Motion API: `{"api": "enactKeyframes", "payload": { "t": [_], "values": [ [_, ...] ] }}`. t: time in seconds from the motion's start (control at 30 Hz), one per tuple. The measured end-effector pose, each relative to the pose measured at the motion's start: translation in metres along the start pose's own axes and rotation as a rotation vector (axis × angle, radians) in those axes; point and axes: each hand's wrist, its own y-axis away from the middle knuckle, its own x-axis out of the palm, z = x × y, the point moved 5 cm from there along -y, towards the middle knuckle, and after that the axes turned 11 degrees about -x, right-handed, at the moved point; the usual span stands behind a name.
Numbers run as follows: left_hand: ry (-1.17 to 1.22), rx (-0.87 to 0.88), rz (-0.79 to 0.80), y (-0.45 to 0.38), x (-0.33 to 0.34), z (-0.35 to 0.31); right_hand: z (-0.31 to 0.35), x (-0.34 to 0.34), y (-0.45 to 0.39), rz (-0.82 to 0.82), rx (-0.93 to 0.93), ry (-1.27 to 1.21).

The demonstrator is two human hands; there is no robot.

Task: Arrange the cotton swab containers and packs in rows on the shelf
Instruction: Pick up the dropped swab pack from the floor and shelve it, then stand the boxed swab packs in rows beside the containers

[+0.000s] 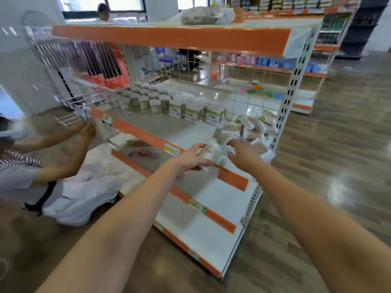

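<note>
Cotton swab round white-lidded containers [146, 102] and green-labelled boxes [194, 114] already stand in rows along the shelf [152, 125] back. Loose clear packs [249, 127] remain heaped at its right end. Left hand [190, 160] grips one white pack [209, 152] at the front edge; right hand [243, 152], fingers spread, touches it.

White shelf [148, 121] with orange edge holds rows of swab jars [137, 100], green boxes [194, 113], and loose packs [251, 125] piled at right.
</note>
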Motion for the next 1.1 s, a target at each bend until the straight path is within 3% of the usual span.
{"api": "enactKeyframes", "payload": {
  "t": [0.3, 0.63, 0.73, 0.9, 1.1],
  "values": [
    [-0.067, -0.066, 0.030, -0.003, -0.024, 0.015, 0.023, 0.010, -0.011, 0.010, -0.039, -0.068],
    [-0.306, 0.066, -0.029, -0.008, -0.009, -0.002, 0.011, -0.002, 0.005, 0.046, -0.044, -0.164],
    [-0.382, 0.076, -0.002, -0.008, -0.008, -0.005, 0.014, -0.001, 0.009, 0.103, -0.057, -0.204],
    [-0.358, 0.107, 0.067, -0.004, -0.007, -0.008, 0.030, 0.010, 0.017, 0.347, -0.046, -0.403],
    [-0.284, 0.091, 0.114, 0.001, -0.004, -0.003, 0.036, 0.019, 0.022, 0.348, -0.058, -0.283]
  ]
}}
